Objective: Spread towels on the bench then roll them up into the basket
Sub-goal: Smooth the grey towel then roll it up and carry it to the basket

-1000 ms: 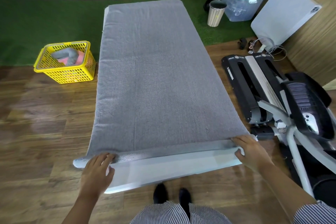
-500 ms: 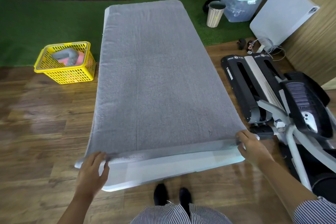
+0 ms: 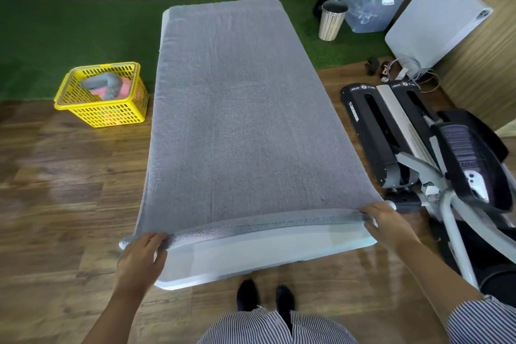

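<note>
The bench (image 3: 251, 260), white and long, runs away from the person across a wood floor (image 3: 55, 204) onto green turf (image 3: 55, 36). A grey towel (image 3: 237, 120) lies spread flat over nearly all of the bench, its near edge turned into a thin roll (image 3: 251, 227) that leaves a strip of bench top bare in front. Right of the bench stands an exercise machine (image 3: 418, 148). Left of the bench, on the floor at the turf's edge, sits a yellow basket (image 3: 111, 114) with rolled towels (image 3: 103, 85) inside. At the bench's near left corner the left hand (image 3: 142, 257) has its fingers curled over the roll's end. At the near right corner the right hand (image 3: 386, 223) grips the other end.
</note>
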